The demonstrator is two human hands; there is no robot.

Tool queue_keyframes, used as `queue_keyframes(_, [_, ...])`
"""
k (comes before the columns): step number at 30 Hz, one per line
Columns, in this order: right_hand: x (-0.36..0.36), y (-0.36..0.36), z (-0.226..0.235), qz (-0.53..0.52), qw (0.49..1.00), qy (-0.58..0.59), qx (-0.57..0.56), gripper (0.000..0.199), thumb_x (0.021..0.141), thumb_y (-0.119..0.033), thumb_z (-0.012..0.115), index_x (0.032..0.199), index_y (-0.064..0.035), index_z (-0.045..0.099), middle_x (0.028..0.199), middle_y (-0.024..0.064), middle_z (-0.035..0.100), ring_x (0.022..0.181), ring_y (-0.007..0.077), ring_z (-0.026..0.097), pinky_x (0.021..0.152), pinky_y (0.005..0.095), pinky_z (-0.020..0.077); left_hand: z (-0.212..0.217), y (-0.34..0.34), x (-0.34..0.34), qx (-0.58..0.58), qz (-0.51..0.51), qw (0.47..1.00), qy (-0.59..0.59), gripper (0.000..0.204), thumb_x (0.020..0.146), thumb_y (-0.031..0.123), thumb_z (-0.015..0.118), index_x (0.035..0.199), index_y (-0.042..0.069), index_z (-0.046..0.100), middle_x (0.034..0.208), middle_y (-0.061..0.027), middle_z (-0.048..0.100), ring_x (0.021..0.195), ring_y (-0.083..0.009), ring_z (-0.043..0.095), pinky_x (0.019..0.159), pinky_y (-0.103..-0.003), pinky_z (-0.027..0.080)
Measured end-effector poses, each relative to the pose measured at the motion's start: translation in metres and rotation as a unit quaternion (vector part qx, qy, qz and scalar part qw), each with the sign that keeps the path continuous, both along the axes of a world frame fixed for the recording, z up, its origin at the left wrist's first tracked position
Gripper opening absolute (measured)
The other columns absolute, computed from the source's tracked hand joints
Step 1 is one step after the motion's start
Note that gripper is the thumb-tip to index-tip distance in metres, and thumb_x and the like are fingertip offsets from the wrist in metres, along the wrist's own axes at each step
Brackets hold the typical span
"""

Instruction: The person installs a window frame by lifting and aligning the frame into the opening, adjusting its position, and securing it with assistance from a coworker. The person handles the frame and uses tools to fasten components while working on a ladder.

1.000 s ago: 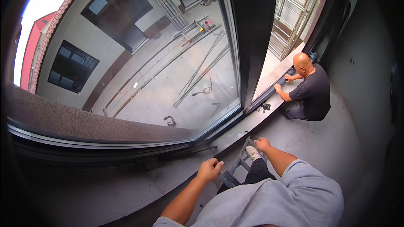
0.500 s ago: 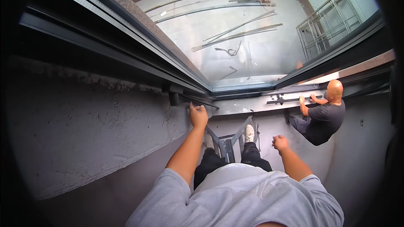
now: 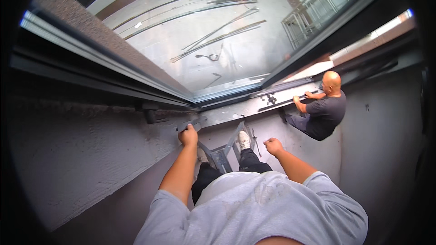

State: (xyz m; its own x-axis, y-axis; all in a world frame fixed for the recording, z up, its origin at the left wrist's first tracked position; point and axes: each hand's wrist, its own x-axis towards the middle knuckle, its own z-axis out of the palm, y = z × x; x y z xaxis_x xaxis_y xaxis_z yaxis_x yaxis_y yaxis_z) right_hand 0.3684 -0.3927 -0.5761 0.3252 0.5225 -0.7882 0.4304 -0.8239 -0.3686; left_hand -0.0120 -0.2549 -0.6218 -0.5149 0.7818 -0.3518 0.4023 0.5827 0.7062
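Note:
My left hand [image 3: 188, 136] is closed on a dark flat strip [image 3: 189, 124] beside the rough wall, just under the window's corner; its exact kind does not show. My right hand [image 3: 273, 147] hangs in the air to the right of my legs. Its fingers are curled together, and whatever may be between them is hidden. Left of my left hand, a black block-like fitting [image 3: 149, 116] juts from beneath the dark window frame [image 3: 109, 88].
I stand on a grey metal stepladder [image 3: 221, 159]. At right, a crouching co-worker [image 3: 328, 109] holds a long dark bar [image 3: 287, 101] over the sill [image 3: 227, 116], near small black parts [image 3: 269, 100]. Beyond the glass lie metal rods [image 3: 218, 41] and a scaffold frame [image 3: 315, 13].
My view has swung to the right. The dark strip at my left hand has turned, showing a broader face, and sits lower, away from the black fitting. My right hand stays curled.

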Motion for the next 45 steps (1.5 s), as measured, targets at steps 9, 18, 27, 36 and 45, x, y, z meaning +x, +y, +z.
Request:
queue_keyframes(9, [-0.115,0.079,0.103,0.258,0.939,0.135,0.184,0.051,0.085,-0.031,0.066,0.127,-0.0058,0.053,0.095,0.0134,0.068,0.093,0.0320,0.065,0.082,0.0413,0.0500,0.242,-0.032,0.037,0.218,-0.335,0.912,0.091,0.022,0.087,0.026,0.067,0.088,0.005,0.063,0.078,-0.0144,0.065,0.071,-0.0361,0.065,0.063,-0.043,0.051])
queue_keyframes(18, [-0.192,0.143,0.152,0.383,0.840,0.047,0.383,0.037,0.084,-0.039,0.067,0.100,-0.0065,0.060,0.092,0.0173,0.066,0.089,0.0381,0.063,0.077,0.0458,0.0502,0.393,0.024,0.040,0.387,-0.266,0.880,0.072,0.040,0.092,0.037,0.065,0.073,0.004,0.051,0.060,-0.0136,0.055,0.053,-0.0329,0.058,0.049,-0.038,0.044])
queue_keyframes(27, [-0.214,0.212,0.198,0.437,0.737,-0.065,0.511,0.040,0.090,-0.037,0.058,0.101,0.0017,0.054,0.083,0.0232,0.066,0.082,0.0429,0.064,0.075,0.0492,0.0516,0.448,0.064,0.027,0.565,-0.102,0.782,0.241,0.024,0.089,0.017,0.068,0.103,0.005,0.051,0.066,-0.0050,0.061,0.055,-0.0175,0.063,0.050,-0.030,0.048])
queue_keyframes(36, [-0.246,0.262,0.243,0.468,0.738,-0.133,0.467,0.045,0.090,-0.041,0.057,0.105,0.0007,0.059,0.091,0.0216,0.069,0.086,0.0394,0.067,0.077,0.0462,0.0531,0.446,0.102,0.011,0.582,-0.057,0.728,0.359,0.018,0.087,0.016,0.068,0.083,0.006,0.054,0.064,-0.0126,0.060,0.057,-0.0308,0.063,0.050,-0.037,0.047])
queue_keyframes(45, [-0.260,0.271,0.249,0.518,0.687,-0.149,0.488,0.044,0.092,-0.045,0.054,0.080,-0.0046,0.068,0.079,0.0187,0.069,0.079,0.0374,0.068,0.071,0.0465,0.0533,0.444,0.100,0.004,0.591,-0.012,0.754,0.287,0.027,0.087,0.023,0.071,0.081,0.007,0.050,0.064,-0.0103,0.054,0.056,-0.0305,0.057,0.050,-0.039,0.044])
